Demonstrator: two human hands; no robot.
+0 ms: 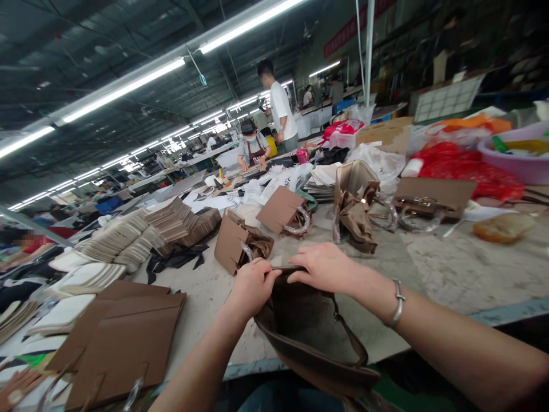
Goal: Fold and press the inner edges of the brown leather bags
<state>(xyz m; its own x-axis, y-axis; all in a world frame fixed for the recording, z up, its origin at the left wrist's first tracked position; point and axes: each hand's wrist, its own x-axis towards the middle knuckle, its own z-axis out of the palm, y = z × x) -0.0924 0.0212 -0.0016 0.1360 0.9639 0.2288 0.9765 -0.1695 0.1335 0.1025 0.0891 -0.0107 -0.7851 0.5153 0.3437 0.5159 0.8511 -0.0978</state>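
Observation:
A brown handbag point(315, 352) hangs open toward me over the table's front edge, its dark lining showing. My left hand point(256, 284) pinches the far rim of the bag at its left end. On the same rim, to the right, my right hand point(321, 264) is closed with its thumb and fingers on the edge. A silver bangle point(398, 303) circles my right wrist. Just beyond my hands stand a brown bag point(231, 243) with a plastic-wrapped handle and another brown bag point(281, 210). A bag with its mouth open point(354, 200) is farther right.
Flat brown bags point(124, 337) lie at the left, with stacked panels point(175, 220) behind them. Another person's hand point(19, 389) reaches in at the lower left. A brown bag with metal fittings point(433, 194) and a purple basin point(514, 160) are at the right. Co-workers are beyond the table.

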